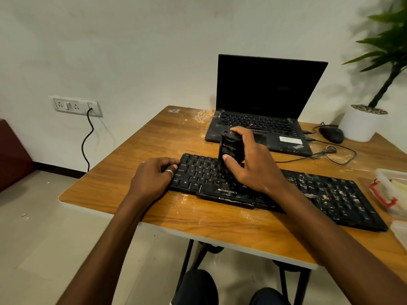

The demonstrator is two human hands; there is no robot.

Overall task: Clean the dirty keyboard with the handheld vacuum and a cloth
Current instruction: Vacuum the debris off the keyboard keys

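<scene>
Knees (pixel 193 287) lowest in frame, tucked under table (pixel 176 221) edge.

Head view, the only one:

- Left hand (pixel 154 175) on left end of keyboard (pixel 330 194), fingers curled over its corner, pinning it down.
- Right hand (pixel 253 164) wrapped round vacuum (pixel 228 146), thumb on front, fingers over top.
- Vacuum held upright, nozzle down on keys left of middle.
- Keyboard slantwise across table, in front of laptop (pixel 264 84), right end near front edge.
- Crumbs (pixel 326 190) thick on right half; cleaner-looking left half.
- No cloth made out.

Judged mid-vacuuming, with right half and wiping yet to do.

Risks from here:

- Keycap snagged or lifted through too much downward pressure.
- Keyboard skating toward table edge through a slack left grip.
- Crumbs flicked onto table or laptop through too fast a sweep.
- Mouse (pixel 331 134) cable caught on a reach to the right.
</scene>
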